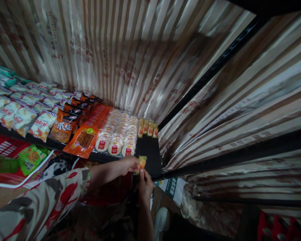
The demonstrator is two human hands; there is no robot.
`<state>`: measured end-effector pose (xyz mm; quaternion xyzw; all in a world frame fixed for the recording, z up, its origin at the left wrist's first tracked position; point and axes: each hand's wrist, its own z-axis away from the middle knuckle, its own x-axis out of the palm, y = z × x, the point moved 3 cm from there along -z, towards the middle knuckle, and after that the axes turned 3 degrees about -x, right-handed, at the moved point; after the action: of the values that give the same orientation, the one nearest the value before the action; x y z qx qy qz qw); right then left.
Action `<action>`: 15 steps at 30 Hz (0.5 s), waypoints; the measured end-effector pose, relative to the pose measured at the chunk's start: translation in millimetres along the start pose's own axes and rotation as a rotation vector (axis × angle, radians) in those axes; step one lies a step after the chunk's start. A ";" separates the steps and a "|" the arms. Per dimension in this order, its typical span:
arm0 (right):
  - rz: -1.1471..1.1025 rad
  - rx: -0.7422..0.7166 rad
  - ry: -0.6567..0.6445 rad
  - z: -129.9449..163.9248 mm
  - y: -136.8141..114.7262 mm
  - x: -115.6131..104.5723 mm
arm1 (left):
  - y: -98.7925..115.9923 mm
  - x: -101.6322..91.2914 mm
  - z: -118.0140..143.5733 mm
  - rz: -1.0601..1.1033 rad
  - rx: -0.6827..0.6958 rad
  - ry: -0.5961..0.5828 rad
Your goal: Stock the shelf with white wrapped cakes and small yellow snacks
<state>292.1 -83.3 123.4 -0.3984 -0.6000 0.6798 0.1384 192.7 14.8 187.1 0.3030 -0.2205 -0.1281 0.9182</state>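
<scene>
Above the front edge of the dark shelf, a small yellow wrapped snack packet is pinched between my fingers. My left hand grips it from the left side. From below, my right hand closes its fingertips on the packet's lower end. Several similar small yellow packets stand in a row at the shelf's back right corner. Left of my hands, round wrapped cakes with red labels lie in tight rows.
A large orange snack bag lies beside the cakes. Farther left are orange-black bags and white snack bags. A striped plastic sheet hangs behind, and a black metal bar slants across the right. Below hangs a green packet.
</scene>
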 end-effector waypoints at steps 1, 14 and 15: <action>-0.003 0.006 -0.002 -2.2 0.1 -0.8 | 3.5 3.2 1.6 -0.034 0.022 0.022; -0.035 -0.009 0.038 -36.1 -4.6 -6.9 | 20.3 31.1 -18.7 -0.470 0.257 0.266; -0.025 -0.013 0.040 -39.1 -5.6 -7.5 | 21.5 33.0 -20.5 -0.502 0.271 0.276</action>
<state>323.0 -59.4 132.9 -0.4052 -0.6064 0.6661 0.1565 233.6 29.7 196.3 0.4819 -0.0271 -0.2780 0.8305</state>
